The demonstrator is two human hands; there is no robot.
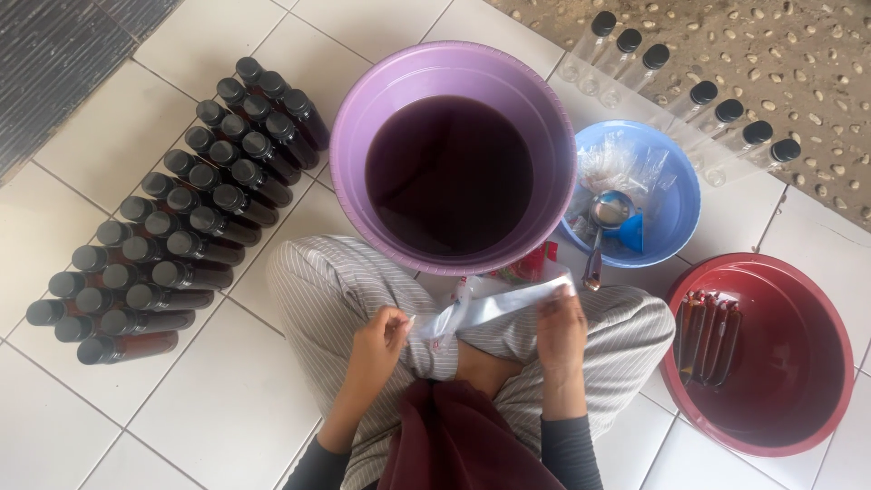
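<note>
Dark red cloth [454,445] lies in the lap, closest to view. Above it, left hand [381,340] pinches one end of a clear plastic bag [485,308]; right hand [561,328] pinches the other end. Bag stretched between both hands, over the striped trousers [336,281]. Just beyond: purple basin [363,118] of dark liquid. Left, on the tiled floor [218,399]: rows of capped dark bottles [181,236]. Right: red basin [807,363], blue basin [680,195].

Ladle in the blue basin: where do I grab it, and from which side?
Probably the ladle is best taken by its dark handle end, which juts over the blue basin rim toward the right hand. Come from the near side; the bowl lies among clear bags, beside the blue funnel.
</note>
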